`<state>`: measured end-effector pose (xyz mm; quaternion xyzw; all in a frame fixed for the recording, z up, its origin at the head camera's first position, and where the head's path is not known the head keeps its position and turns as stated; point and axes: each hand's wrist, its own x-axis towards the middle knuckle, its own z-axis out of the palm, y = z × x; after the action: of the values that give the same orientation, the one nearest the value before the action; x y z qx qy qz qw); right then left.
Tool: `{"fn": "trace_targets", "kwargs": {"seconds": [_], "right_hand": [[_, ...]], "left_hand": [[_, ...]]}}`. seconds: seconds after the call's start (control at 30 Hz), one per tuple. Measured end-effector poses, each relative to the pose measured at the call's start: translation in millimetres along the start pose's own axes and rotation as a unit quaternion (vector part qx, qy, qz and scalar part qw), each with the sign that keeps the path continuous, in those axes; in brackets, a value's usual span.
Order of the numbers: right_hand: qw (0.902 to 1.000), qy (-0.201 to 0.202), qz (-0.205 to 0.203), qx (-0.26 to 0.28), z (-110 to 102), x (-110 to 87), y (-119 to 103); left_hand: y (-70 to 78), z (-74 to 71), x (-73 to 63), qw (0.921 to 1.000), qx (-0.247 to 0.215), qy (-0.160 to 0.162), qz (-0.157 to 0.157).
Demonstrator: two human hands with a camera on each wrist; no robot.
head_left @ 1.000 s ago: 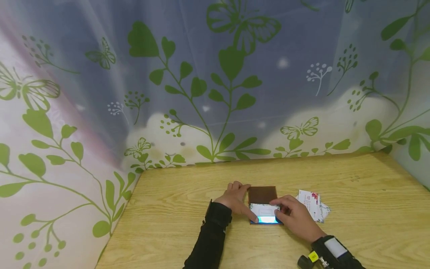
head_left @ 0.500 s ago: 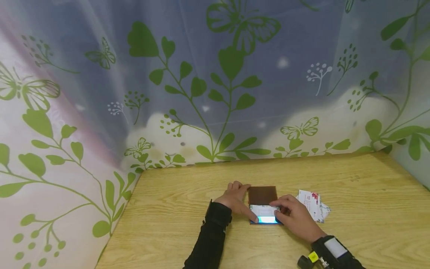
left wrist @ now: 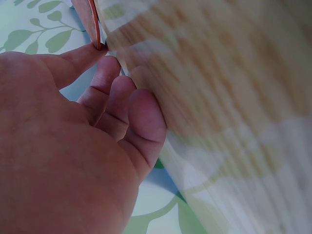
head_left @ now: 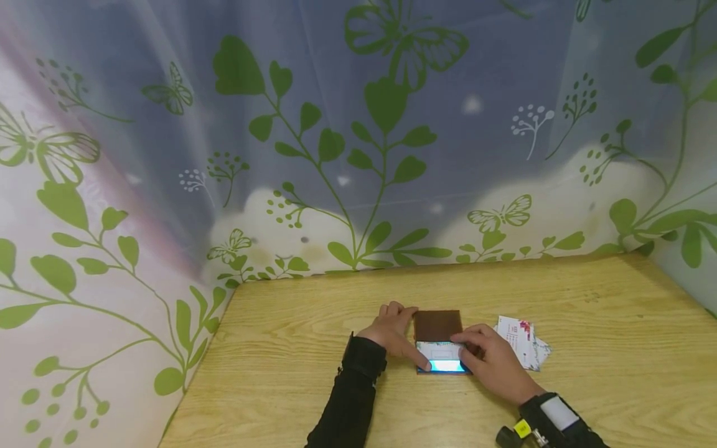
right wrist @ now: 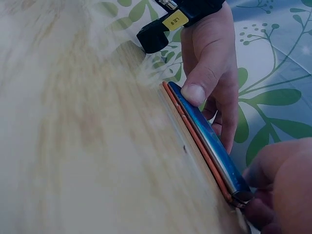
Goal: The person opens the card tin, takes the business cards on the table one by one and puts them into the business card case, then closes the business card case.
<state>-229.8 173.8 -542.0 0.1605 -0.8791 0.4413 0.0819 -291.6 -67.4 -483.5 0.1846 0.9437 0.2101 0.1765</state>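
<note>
A brown card holder [head_left: 437,325] lies unfolded on the table, its near half a shiny blue panel [right wrist: 209,129]. A white printed card [head_left: 439,350] lies over that half, its lower part behind the panel. My left hand [head_left: 388,331] spans the holder's left side. Its thumb presses the blue panel's near left corner, and its index fingertip touches the far flap's orange edge [left wrist: 96,29]. My right hand [head_left: 495,362] pinches the card at its right end, index finger along the top edge and thumb at the side.
Right of the holder lie a few loose white cards [head_left: 516,339], overlapping, one with red flowers. The wood-grain table [head_left: 302,323] meets a leaf-and-butterfly curtain [head_left: 392,155] along its back. A black wrist device with a yellow label [head_left: 522,427] is strapped to the right wrist.
The white card has slid slightly toward the near edge, deeper behind the blue panel, uncovering more of the brown flap. The right fingers moved with it a little; the left hand stays put.
</note>
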Motion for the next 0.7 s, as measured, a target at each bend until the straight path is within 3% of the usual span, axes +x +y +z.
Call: {"fn": "trace_targets", "kwargs": {"seconds": [0.17, 0.3, 0.4, 0.5, 0.63, 0.7], "right_hand": [[0.9957, 0.091, 0.007, 0.01, 0.9, -1.1, -1.6], [0.9832, 0.182, -0.013, -0.002, 0.6, -1.8, -2.4], [0.9735, 0.226, 0.012, -0.032, -2.2, -1.1, -3.3], [0.967, 0.234, 0.069, -0.074, -5.4, -0.7, -3.5], [0.9647, 0.185, 0.143, -0.121, -8.5, -1.9, -3.7], [0.9649, 0.16, 0.161, -0.132, -9.4, -2.6, -3.7]], "left_hand": [[0.2, -0.9, -0.6, 1.0, -0.005, 0.0, 0.001], [-1.2, -1.3, -1.0, 0.9999, -0.015, -0.004, 0.004], [-2.2, -1.1, -0.2, 0.9998, -0.016, -0.006, 0.005], [-2.7, -1.0, 0.3, 0.9999, -0.014, -0.007, 0.005], [-2.9, -0.8, 0.8, 0.9999, -0.012, -0.007, 0.006], [-2.9, -0.9, 1.1, 0.9999, -0.012, -0.006, 0.007]]}}
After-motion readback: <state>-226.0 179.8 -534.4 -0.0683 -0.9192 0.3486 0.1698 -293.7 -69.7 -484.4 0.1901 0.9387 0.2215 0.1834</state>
